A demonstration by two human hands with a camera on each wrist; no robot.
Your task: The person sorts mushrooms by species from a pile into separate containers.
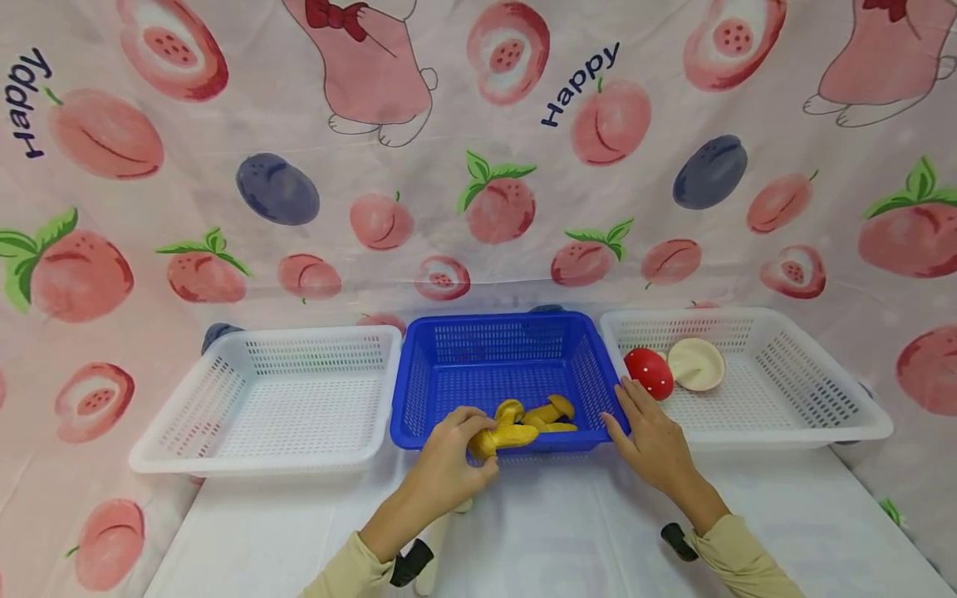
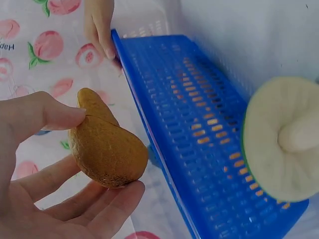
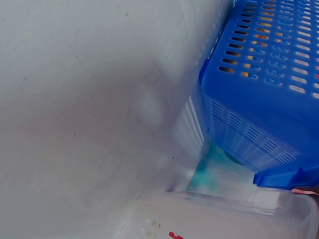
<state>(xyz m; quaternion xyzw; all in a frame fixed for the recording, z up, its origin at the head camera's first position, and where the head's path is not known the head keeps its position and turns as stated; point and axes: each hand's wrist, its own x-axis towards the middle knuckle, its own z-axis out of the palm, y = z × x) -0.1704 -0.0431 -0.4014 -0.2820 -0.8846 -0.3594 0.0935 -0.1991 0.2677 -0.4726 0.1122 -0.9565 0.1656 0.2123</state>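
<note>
My left hand (image 1: pixel 451 455) pinches a toy mushroom (image 2: pixel 107 147) between thumb and fingers, over the front rim of the blue basket (image 1: pixel 419 320). The mushroom is yellow-brown with a rounded cap and a short stem. Several more yellow mushrooms (image 1: pixel 549 411) lie inside the blue basket at its front right. My right hand (image 1: pixel 656 440) rests on the basket's right rim, fingers spread and holding nothing. Beneath my left wrist lies a pale mushroom (image 2: pixel 271 169) with a thick stem and a green edge, partly hidden in the head view.
On the right, a white basket (image 1: pixel 830 415) holds a red mushroom with white dots (image 1: pixel 649 372) and a cream mushroom (image 1: pixel 699 365) showing its underside. A second white basket (image 1: pixel 262 465) stands on the left. Behind them hangs a fruit-print cloth (image 1: pixel 449 166).
</note>
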